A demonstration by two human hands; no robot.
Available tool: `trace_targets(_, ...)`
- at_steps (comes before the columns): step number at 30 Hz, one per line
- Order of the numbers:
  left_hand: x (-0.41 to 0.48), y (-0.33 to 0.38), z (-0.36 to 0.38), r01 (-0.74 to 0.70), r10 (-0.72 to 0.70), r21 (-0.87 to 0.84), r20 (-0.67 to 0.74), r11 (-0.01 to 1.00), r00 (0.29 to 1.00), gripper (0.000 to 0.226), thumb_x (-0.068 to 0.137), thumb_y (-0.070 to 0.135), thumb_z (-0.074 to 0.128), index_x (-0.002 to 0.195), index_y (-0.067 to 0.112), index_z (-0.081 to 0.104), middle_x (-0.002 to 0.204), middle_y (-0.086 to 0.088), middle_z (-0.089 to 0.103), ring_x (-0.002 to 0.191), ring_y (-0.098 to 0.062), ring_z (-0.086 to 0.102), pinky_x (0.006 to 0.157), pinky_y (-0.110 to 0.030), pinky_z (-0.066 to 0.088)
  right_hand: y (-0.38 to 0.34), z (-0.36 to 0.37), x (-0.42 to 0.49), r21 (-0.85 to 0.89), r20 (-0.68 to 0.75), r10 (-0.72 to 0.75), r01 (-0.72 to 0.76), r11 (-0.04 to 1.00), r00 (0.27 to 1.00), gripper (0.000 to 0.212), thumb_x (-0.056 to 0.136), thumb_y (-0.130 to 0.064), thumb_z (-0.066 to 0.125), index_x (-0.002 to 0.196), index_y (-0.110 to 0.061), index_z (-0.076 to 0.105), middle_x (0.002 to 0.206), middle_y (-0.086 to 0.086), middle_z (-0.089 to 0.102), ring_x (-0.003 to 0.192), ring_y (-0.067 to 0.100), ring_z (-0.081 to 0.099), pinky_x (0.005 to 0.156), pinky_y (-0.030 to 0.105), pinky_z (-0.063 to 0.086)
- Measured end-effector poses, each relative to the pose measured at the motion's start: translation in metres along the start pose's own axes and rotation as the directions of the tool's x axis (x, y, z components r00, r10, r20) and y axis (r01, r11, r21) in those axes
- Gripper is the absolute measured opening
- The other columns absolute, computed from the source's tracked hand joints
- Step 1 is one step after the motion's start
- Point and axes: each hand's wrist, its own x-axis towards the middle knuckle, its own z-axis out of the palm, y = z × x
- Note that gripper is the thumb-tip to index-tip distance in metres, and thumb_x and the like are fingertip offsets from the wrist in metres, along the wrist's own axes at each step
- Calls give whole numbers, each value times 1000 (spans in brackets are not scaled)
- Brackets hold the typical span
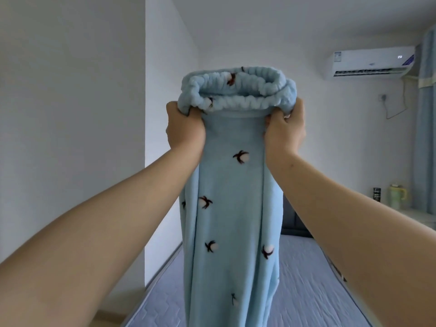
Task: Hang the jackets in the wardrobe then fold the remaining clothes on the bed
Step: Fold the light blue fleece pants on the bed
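You look to be in the folding part of the job: no jacket or wardrobe shows here, and the blue fleece pyjama trousers [231,197] hang unfolded in the air above the bed [311,279], so this fold is not yet begun. Your left hand [185,128] is raised at arm's length, its fingers clamped on the left end of the elastic waistband [236,90]. Your right hand [284,133] mirrors it, its fingers bunched tight on the right end.
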Motion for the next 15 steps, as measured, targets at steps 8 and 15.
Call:
trace_targets(8,-14,-2,3,-28,24,-164,-24,986,999,15,86,22,46,74,23,38,62,-2,55,46,-18,54,50,-32,52,-3,-5,-5,-32,-63,11,-13,999,998,19,89,-17,39,80,-32,47,66,-14,50,64,9,50,72,41,54)
trace_targets(15,8,-67,20,75,-70,-144,37,987,997,17,88,24,49,75,18,40,58,0,54,39,-14,53,47,-27,51,60,10,9,-85,-43,119,-122,989,992,24,87,-14,38,70,-30,43,60,-7,51,49,15,52,62,40,55)
